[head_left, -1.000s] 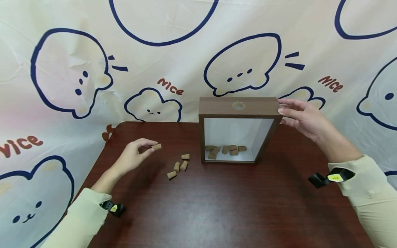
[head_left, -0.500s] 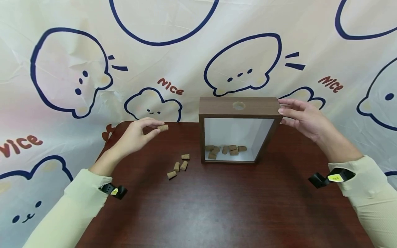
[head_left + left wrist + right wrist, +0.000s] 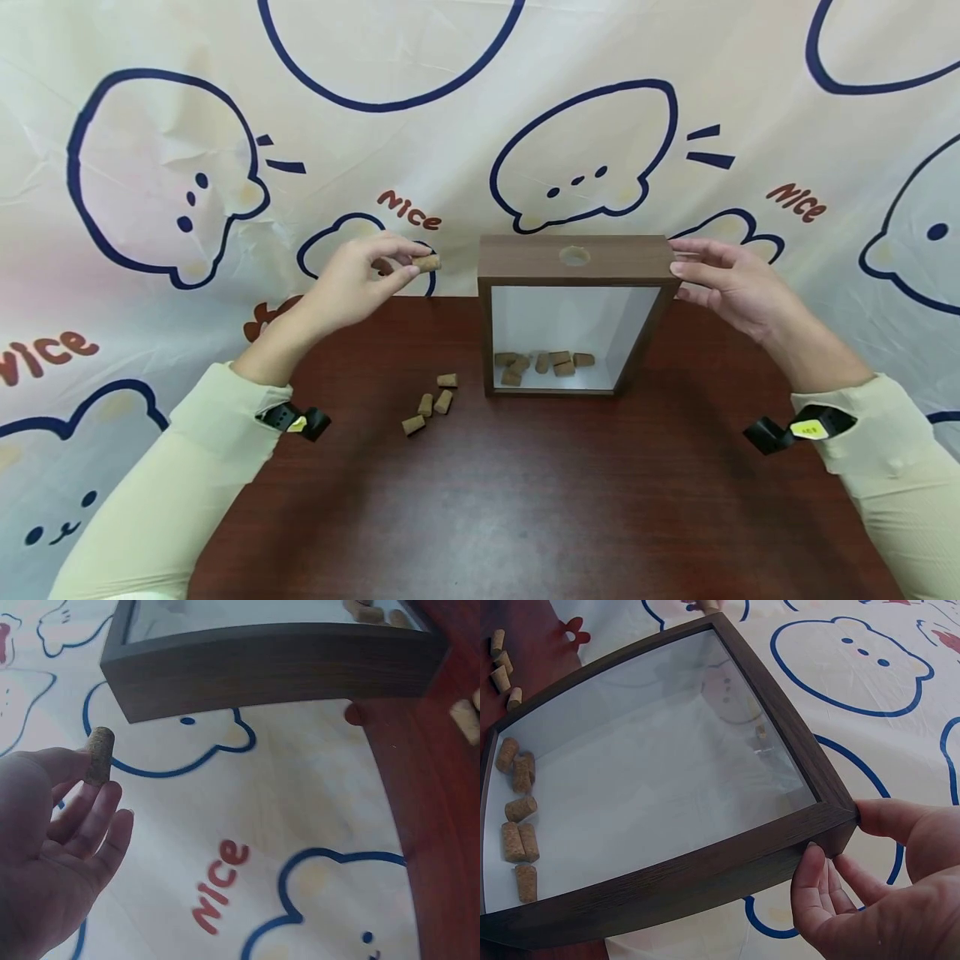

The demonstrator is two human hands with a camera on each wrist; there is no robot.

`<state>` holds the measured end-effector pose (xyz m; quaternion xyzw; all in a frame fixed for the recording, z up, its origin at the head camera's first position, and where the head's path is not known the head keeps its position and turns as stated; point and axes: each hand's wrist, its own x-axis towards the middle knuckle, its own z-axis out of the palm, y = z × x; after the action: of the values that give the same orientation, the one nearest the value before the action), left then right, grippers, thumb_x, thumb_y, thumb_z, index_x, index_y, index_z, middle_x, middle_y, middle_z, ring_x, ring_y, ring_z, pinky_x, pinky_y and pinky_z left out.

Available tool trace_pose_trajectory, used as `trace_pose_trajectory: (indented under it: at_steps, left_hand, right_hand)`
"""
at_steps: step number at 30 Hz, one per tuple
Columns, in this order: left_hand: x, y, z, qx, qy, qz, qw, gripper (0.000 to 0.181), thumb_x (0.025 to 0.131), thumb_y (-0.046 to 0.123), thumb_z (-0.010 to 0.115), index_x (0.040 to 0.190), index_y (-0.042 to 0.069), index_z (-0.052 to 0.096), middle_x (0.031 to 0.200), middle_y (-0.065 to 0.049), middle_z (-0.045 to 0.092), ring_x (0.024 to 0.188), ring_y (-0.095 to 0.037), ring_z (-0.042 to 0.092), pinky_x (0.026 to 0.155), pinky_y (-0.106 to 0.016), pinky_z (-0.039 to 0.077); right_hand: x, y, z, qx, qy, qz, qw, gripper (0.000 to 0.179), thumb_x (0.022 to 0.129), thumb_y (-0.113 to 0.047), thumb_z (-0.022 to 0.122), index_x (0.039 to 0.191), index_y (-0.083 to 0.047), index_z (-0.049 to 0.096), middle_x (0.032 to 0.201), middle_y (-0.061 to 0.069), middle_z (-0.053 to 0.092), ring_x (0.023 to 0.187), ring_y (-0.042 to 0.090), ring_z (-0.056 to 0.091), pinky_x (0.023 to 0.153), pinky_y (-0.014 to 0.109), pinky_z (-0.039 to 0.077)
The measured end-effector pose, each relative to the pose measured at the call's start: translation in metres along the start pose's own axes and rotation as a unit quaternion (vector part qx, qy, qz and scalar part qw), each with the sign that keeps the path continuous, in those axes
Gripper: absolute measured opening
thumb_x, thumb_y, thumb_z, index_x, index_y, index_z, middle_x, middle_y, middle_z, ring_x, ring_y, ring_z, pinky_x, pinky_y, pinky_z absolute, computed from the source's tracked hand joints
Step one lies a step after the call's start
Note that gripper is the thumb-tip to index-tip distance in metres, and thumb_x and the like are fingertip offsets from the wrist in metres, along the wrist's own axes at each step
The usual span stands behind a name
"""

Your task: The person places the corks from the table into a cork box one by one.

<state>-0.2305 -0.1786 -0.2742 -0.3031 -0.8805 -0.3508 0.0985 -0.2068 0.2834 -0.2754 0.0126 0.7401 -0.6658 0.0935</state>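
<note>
Between thumb and fingertips my left hand [image 3: 360, 279] pinches a cork [image 3: 427, 263], raised above the table and left of the box's top. The left wrist view shows this cork [image 3: 100, 755] close to the box's side. A dark wooden box [image 3: 525, 258] with a clear front stands upright on the table, a round hole [image 3: 575, 256] in its top. Several corks [image 3: 542, 362] lie on its floor. My right hand [image 3: 738, 287] holds the box's upper right corner, thumb in front and fingers round the side, as the right wrist view also shows.
Several loose corks [image 3: 426, 405] lie on the dark red table [image 3: 480, 500], left of the box. Behind the table hangs a pale cloth [image 3: 450, 150] with blue cartoon outlines and red lettering.
My left hand has risen and moved right with the cork, from low over the table to near the height of the box's top. The right hand and box have stayed in place.
</note>
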Motion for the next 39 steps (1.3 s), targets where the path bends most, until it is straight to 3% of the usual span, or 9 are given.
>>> trace_pose_trajectory:
  at_steps: [9, 14, 19, 24, 30, 39]
  left_hand:
    - [0.031, 0.033, 0.003, -0.007, -0.014, 0.037, 0.9992, 0.026, 0.099, 0.01, 0.067, 0.125, 0.007, 0.072, 0.115, -0.007, 0.068, 0.1, -0.019, 0.062, 0.085, -0.037, 0.054]
    - [0.053, 0.052, 0.019, -0.033, -0.016, 0.084, 0.9958, 0.025, 0.099, 0.005, 0.067, 0.123, 0.003, 0.072, 0.113, -0.008, 0.069, 0.098, -0.018, 0.062, 0.083, -0.034, 0.055]
    - [0.069, 0.063, 0.04, -0.068, -0.03, 0.099, 0.9922, 0.026, 0.097, 0.001, 0.065, 0.123, 0.002, 0.072, 0.109, -0.007, 0.067, 0.096, -0.016, 0.06, 0.081, -0.03, 0.054]
    - [0.08, 0.07, 0.055, -0.08, -0.051, 0.106, 0.9899, 0.032, 0.097, -0.001, 0.059, 0.126, 0.004, 0.071, 0.105, -0.007, 0.06, 0.088, -0.017, 0.054, 0.076, -0.026, 0.049]
    - [0.085, 0.076, 0.063, -0.082, -0.073, 0.101, 0.9888, 0.037, 0.097, -0.001, 0.055, 0.13, 0.007, 0.07, 0.101, -0.007, 0.054, 0.081, -0.017, 0.05, 0.071, -0.026, 0.044]
    - [0.093, 0.079, 0.07, -0.111, -0.063, 0.111, 0.9856, 0.031, 0.099, 0.0, 0.06, 0.13, 0.002, 0.064, 0.115, -0.01, 0.063, 0.093, -0.016, 0.059, 0.08, -0.025, 0.051]
  right_hand:
    - [0.002, -0.001, -0.001, 0.008, -0.005, -0.001, 1.0, 0.033, 0.098, -0.022, 0.07, 0.129, -0.027, 0.063, 0.136, -0.005, 0.044, 0.12, 0.014, 0.048, 0.086, 0.019, 0.054]
    - [0.001, 0.0, -0.001, 0.007, -0.002, 0.001, 1.0, 0.035, 0.098, -0.022, 0.071, 0.132, -0.026, 0.062, 0.135, -0.005, 0.044, 0.12, 0.014, 0.048, 0.086, 0.018, 0.054]
    - [0.0, -0.001, 0.0, 0.004, -0.003, 0.005, 1.0, 0.04, 0.097, -0.024, 0.072, 0.135, -0.024, 0.06, 0.135, -0.004, 0.045, 0.121, 0.015, 0.048, 0.086, 0.018, 0.054]
    - [-0.001, -0.002, 0.0, 0.003, -0.002, 0.002, 1.0, 0.04, 0.097, -0.024, 0.071, 0.135, -0.024, 0.06, 0.135, -0.003, 0.046, 0.121, 0.015, 0.048, 0.086, 0.018, 0.054]
    - [-0.001, -0.003, 0.0, 0.001, -0.002, 0.002, 1.0, 0.041, 0.097, -0.024, 0.071, 0.136, -0.023, 0.059, 0.135, -0.002, 0.046, 0.12, 0.015, 0.048, 0.086, 0.018, 0.054]
    - [0.0, -0.001, -0.002, 0.003, -0.003, 0.002, 1.0, 0.04, 0.097, -0.023, 0.071, 0.135, -0.023, 0.06, 0.135, -0.002, 0.046, 0.121, 0.016, 0.048, 0.086, 0.018, 0.054]
